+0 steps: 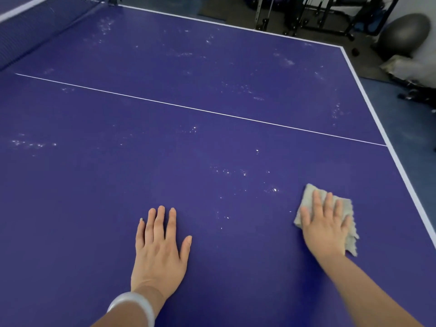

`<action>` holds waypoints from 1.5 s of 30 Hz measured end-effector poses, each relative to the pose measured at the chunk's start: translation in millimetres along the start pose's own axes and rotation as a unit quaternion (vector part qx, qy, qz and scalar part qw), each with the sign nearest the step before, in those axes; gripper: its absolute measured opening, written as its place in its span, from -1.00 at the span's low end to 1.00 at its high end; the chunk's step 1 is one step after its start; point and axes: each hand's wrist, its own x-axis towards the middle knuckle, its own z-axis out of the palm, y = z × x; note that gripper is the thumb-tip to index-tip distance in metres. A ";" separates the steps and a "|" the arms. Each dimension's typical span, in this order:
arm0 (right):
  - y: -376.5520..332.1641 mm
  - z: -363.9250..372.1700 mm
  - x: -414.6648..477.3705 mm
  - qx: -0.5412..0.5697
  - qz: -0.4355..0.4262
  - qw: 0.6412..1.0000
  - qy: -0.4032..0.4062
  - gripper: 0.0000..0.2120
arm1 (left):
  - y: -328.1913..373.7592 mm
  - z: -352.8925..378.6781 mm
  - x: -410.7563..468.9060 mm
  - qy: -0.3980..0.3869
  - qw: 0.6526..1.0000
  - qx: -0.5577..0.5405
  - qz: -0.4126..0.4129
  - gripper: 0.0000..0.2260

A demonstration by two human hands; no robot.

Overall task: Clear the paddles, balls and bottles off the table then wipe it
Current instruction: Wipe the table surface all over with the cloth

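Blue ping-pong surface (212, 142) speckled with white droplets (273, 190), left hand (160, 249) flat, fingers spread, bare on it, right hand (326, 228) splayed, pressing a grey cloth (309, 197) down near the right edge, net (42, 27) far left

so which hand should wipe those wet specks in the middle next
Right. The right hand already lies flat on the cloth, which is close to the specks. The left hand rests bare on the table, holding nothing.
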 end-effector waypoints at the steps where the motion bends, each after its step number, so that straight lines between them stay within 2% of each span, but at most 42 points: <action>1: -0.2 -3.3 17.2 0.027 0.052 0.998 -0.015 -0.36 | 0.4 0.0 0.3 0.000 1.000 0.001 0.000 -0.37; 3: -26.5 -9.5 43.8 0.075 0.106 0.991 -0.029 -0.39 | -0.2 0.4 0.8 -0.001 1.000 0.006 0.000 -0.37; 4: -47.6 -10.9 49.3 0.077 0.096 0.992 -0.034 -0.40 | -0.2 0.2 0.7 0.000 1.000 0.008 0.001 -0.37; 6: -92.4 -5.5 43.7 0.045 -0.006 0.998 -0.030 -0.42 | 0.1 -0.4 0.2 0.002 1.000 0.006 0.004 -0.37; 8: -123.2 4.0 13.1 0.007 -0.167 0.986 -0.001 -0.43 | -0.5 -1.2 -0.4 0.003 1.000 0.003 0.004 -0.36; 10: -116.6 9.9 -18.8 -0.019 -0.280 0.960 -0.005 -0.41 | -1.0 -0.5 -0.5 0.003 1.000 0.004 0.007 -0.36; 11: -100.5 10.7 -26.4 -0.020 -0.302 0.953 -0.011 -0.41 | -1.1 -0.1 -0.6 0.002 1.000 0.004 0.008 -0.36; 13: -55.2 11.6 -24.6 -0.026 -0.259 0.966 0.008 -0.44 | -1.9 0.3 0.3 0.003 1.000 -0.003 0.009 -0.36; 16: 4.2 1.9 -13.3 0.008 -0.014 1.000 0.012 -0.40 | -2.1 0.6 0.5 0.002 1.000 -0.007 0.014 -0.36; 18: 3.1 -6.1 -5.9 0.054 0.127 0.990 0.002 -0.40 | -2.0 1.4 0.5 0.004 1.000 -0.010 0.012 -0.36; 20: -33.4 -10.5 -3.3 0.082 0.185 0.979 -0.002 -0.41 | -2.0 1.3 0.1 0.002 1.000 -0.010 0.011 -0.36; 22: -82.6 -5.9 -11.0 0.064 0.129 0.990 0.000 -0.42 | -1.6 0.1 0.4 0.004 1.000 -0.011 0.011 -0.36; 24: -127.5 8.1 -36.3 0.025 -0.033 0.999 0.021 -0.43 | -1.0 -0.8 0.4 0.003 1.000 -0.009 0.009 -0.36; 26: -144.8 16.6 -65.9 -0.003 -0.195 0.980 0.029 -0.43 | -1.0 -1.1 0.0 0.000 1.000 -0.006 0.006 -0.36; 28: -128.6 15.2 -72.9 -0.028 -0.276 0.961 0.011 -0.43 | -1.8 -0.4 -0.8 -0.004 1.000 -0.004 0.004 -0.37; 29: -112.9 13.7 -67.5 -0.043 -0.274 0.961 0.013 -0.42 | -2.1 -0.3 -0.6 -0.004 1.000 -0.002 0.003 -0.37; 32: -70.3 7.6 -40.2 -0.042 -0.149 0.987 0.035 -0.37 | -1.4 -3.4 -0.3 -0.015 1.000 -0.003 0.004 -0.37; 34: -62.0 8.6 -29.6 -0.027 -0.100 0.994 0.027 -0.38 | -0.9 -5.3 -0.6 -0.021 1.000 -0.012 0.004 -0.37; 38: -66.4 9.6 -23.8 -0.021 -0.091 0.995 0.020 -0.38 | -16.4 -13.7 13.4 0.001 0.998 -0.056 0.028 -0.38; 41: -64.9 8.3 -16.4 -0.017 -0.086 0.996 0.016 -0.39 | -42.9 -21.3 44.8 0.034 0.998 -0.056 -0.003 -0.35; 45: -70.6 6.0 1.2 -0.004 -0.085 0.996 0.010 -0.39 | -55.0 -18.6 66.6 0.010 0.999 -0.014 -0.037 -0.29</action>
